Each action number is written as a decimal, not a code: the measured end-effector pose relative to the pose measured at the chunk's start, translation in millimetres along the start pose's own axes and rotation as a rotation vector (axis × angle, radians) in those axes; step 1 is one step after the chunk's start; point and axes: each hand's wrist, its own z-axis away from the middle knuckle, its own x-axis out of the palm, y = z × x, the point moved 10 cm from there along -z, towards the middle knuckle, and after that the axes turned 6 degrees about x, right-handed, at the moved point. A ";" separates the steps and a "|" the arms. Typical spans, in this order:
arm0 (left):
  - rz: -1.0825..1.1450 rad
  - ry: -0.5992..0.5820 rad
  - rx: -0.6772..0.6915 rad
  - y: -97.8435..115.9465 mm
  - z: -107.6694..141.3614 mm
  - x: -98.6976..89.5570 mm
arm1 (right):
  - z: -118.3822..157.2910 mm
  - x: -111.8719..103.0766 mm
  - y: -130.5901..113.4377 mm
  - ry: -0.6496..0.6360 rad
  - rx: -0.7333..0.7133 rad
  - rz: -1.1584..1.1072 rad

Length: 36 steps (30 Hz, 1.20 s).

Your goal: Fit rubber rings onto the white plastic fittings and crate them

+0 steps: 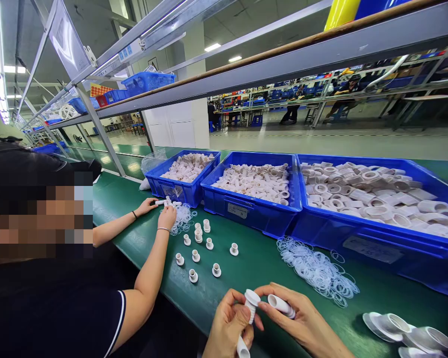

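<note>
At the bottom middle, my left hand is closed round a white flanged plastic fitting, flange up, with ridges on its stem. A second white tube pokes out below the same hand's fingers. My right hand is closed on a white plastic tube fitting, while its fingertips reach the flanged fitting. Beyond my right hand lies a heap of thin clear rings. More flanged fittings lie at the lower right. Several small flanged fittings stand on the green table to the left.
Three blue bins of white plastic parts line the back: a left bin, a middle bin and a right bin. A co-worker sits at left, hands over another ring pile. A shelf beam runs overhead.
</note>
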 end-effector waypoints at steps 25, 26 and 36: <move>-2.094 -0.132 0.024 125.7 -161.3 6.9 | 14.0 -84.7 98.8 0.476 0.172 0.013; -2.040 -0.113 0.090 127.1 -146.6 16.6 | 14.1 -84.8 98.8 0.478 0.175 0.042; -0.395 0.021 0.157 120.9 -57.4 -2.0 | -15.3 -101.4 61.7 0.601 -0.007 0.672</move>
